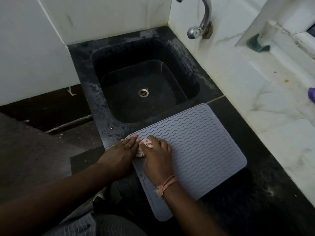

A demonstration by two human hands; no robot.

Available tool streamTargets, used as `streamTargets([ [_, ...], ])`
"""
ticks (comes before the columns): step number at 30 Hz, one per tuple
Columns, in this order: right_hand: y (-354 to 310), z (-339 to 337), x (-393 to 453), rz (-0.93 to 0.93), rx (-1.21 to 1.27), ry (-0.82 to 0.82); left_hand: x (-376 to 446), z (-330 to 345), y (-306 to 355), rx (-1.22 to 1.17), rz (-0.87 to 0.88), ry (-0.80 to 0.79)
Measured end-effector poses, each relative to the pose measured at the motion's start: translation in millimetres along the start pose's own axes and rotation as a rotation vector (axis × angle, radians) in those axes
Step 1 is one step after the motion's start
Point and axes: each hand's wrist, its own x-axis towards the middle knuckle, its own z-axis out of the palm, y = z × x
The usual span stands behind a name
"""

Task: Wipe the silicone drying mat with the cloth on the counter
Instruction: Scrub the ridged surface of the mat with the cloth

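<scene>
A grey silicone drying mat (196, 147) with wavy ridges lies on the black counter, just in front of the sink. A small pink patterned cloth (144, 145) sits bunched on the mat's near-left part. My right hand (158, 155) lies over the cloth with fingers curled round it, pressing it onto the mat. My left hand (122, 150) rests flat on the mat's left edge, fingers straight, touching the cloth's left side. Most of the cloth is hidden under my hands.
A black sink (143, 86) with a metal drain lies beyond the mat. A chrome tap (202, 23) juts from the white tiled wall at the right. The black counter (255, 193) continues to the right of the mat, and a purple object (312, 94) shows at the right edge.
</scene>
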Motion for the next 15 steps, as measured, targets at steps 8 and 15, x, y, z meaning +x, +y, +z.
streamTargets([
  [8, 111, -39, 41, 0.26, -0.01, 0.09, 3, -4, -2, 0.003, -0.019, -0.064],
  [15, 68, -43, 39, 0.211, 0.035, 0.099, 10, -18, 11, -0.161, -0.012, 0.036],
])
